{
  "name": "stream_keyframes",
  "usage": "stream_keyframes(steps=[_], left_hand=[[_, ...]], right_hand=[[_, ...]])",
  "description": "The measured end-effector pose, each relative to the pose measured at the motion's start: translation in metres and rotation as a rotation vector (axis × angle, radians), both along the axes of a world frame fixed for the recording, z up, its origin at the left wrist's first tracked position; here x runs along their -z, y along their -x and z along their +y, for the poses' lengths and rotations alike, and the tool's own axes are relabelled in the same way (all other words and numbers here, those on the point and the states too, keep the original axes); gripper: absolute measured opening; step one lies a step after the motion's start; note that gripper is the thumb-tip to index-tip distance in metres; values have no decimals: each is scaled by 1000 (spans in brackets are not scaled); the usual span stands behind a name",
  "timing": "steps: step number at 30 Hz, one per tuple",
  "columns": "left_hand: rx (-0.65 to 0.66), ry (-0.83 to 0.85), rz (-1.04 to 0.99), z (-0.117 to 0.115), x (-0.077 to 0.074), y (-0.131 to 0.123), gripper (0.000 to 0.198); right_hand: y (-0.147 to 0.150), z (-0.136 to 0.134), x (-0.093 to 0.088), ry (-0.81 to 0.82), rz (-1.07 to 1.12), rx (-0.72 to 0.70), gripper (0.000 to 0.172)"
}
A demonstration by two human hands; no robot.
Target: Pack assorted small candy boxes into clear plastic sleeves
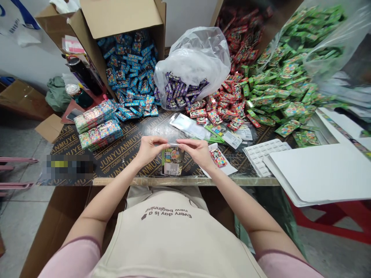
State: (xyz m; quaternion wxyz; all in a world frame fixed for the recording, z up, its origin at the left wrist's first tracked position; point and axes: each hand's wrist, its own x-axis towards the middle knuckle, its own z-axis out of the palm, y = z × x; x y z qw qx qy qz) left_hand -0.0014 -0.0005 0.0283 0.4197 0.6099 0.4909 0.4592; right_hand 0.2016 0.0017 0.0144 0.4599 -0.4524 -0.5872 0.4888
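Observation:
Near the table's front edge, my left hand (151, 150) and my right hand (198, 151) pinch the two sides of the top of a clear plastic bag (173, 164). The bag encloses a green-and-black printed packet and has a pale label low on its front. Just beyond my fingers lie loose clear bags (158, 129) and another green packet (217, 131) in plastic. Close to my right wrist, a red printed packet (218, 157) rests on white paper. What my fingertips press on directly is partly hidden by the fingers.
Piles of blue boxes (135, 69), red boxes (232, 92) and green boxes (284, 85) fill the back. Purple boxes (178, 90) sit in a clear bag. Wrapped stacks (100, 133) stand left. A label sheet (263, 154) and white boards (321, 170) lie right.

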Motion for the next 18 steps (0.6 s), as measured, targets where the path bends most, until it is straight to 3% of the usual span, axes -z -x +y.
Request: stream_keyframes(steps=[6,13,18], left_hand=[[88,12,52,3,-12,0,16],[125,81,82,6,-17,3,18],[186,-65,164,4,-17,5,13]], right_hand=[[0,7,-11,83,37,-96,23],[0,7,-11,36,-13,-90,23],[-3,5,-10,-13,-59,-105,22]])
